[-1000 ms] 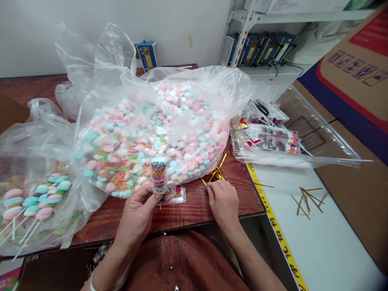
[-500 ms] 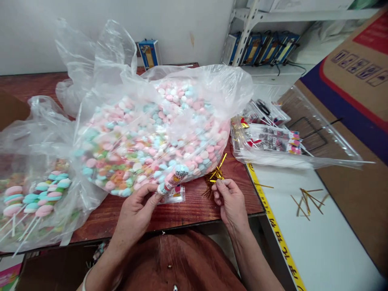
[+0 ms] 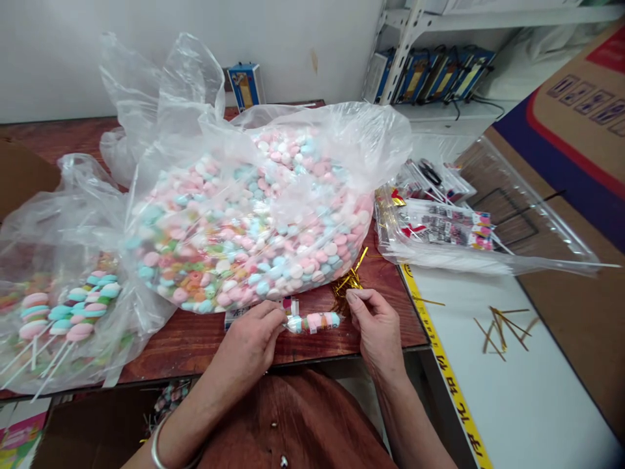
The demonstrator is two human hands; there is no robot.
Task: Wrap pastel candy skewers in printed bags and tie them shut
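My left hand [image 3: 256, 335] pinches the gathered end of a marshmallow skewer in a clear printed wrapper [image 3: 315, 322], which lies level and points right. My right hand [image 3: 378, 329] is closed, thumb and forefinger together, at the edge of a bunch of gold twist ties [image 3: 349, 281]; whatever is between the fingertips is hidden. Behind both hands rests a big clear bag of pastel marshmallows [image 3: 254, 241]. Part of a flat printed wrapper [image 3: 291, 306] shows beneath its front edge, beyond the skewer.
Unwrapped marshmallow skewers [image 3: 81, 306] lie on a plastic bag at the left. Printed wrappers [image 3: 439, 221] fill a clear tray at the right, with black-handled scissors [image 3: 430, 172] behind. Loose gold ties [image 3: 502, 329] lie on the white surface by yellow tape [image 3: 442, 365]. A cardboard box [image 3: 576, 195] stands far right.
My left hand has turned over and moved right, bringing the wrapped skewer from a tilted position down to level, toward my right hand. My right hand stays by the gold ties. The view has shifted slightly.
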